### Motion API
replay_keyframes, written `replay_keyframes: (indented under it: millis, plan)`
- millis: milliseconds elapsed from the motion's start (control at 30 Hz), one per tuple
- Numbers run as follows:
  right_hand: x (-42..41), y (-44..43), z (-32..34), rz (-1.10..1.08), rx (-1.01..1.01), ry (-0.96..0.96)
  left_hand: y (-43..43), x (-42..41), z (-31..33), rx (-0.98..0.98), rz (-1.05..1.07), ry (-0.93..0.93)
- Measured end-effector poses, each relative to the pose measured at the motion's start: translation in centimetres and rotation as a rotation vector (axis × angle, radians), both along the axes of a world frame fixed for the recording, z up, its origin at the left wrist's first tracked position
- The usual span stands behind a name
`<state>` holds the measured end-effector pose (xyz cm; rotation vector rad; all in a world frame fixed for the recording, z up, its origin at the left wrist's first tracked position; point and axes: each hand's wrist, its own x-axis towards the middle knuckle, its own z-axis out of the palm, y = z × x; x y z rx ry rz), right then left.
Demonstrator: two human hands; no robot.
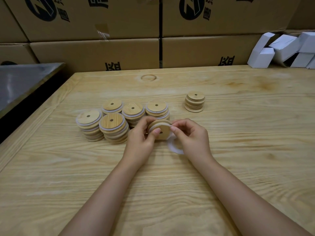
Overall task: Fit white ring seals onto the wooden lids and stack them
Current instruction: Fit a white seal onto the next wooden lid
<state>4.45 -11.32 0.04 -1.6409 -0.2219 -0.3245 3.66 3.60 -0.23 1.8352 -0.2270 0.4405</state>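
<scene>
My left hand (141,135) holds a round wooden lid (162,129) with a centre hole, tilted toward me, thumb on its face. My right hand (190,133) pinches a white ring seal (164,126) at the lid's upper right edge, the seal partly round the lid. A second white ring seal (173,147) lies on the table below my right hand, partly hidden by it. Several stacks of lids with white seals (112,123) stand just behind and left of my hands. A short stack of bare wooden lids (194,102) stands apart to the right.
The wooden table (238,150) stretches wide around my hands. Large cardboard boxes (95,51) line the far edge. Small white boxes (281,50) are piled at the back right. A grey metal surface (22,82) adjoins the table at the left.
</scene>
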Motion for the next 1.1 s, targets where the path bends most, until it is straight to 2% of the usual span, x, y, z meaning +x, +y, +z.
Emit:
replay_keyframes:
  millis: [233,367,567,833,1100]
  plan:
    - [0.23,-0.12,0.05,0.027,0.080,0.046,0.26,0.04,0.07,-0.092,-0.060,0.033]
    - [0.16,-0.12,0.15,0.053,0.051,0.028,0.20,0.03,0.29,-0.195,-0.079,0.092]
    - [0.18,-0.33,0.25,0.061,0.051,0.014,0.15,-0.04,0.39,-0.246,-0.101,0.139]
    - [0.07,0.06,-0.14,0.009,-0.119,-0.027,0.27,0.16,0.32,-0.306,-0.077,0.129]
    - [0.34,-0.18,-0.36,0.018,0.029,0.069,0.11,0.28,0.28,-0.380,-0.107,0.168]
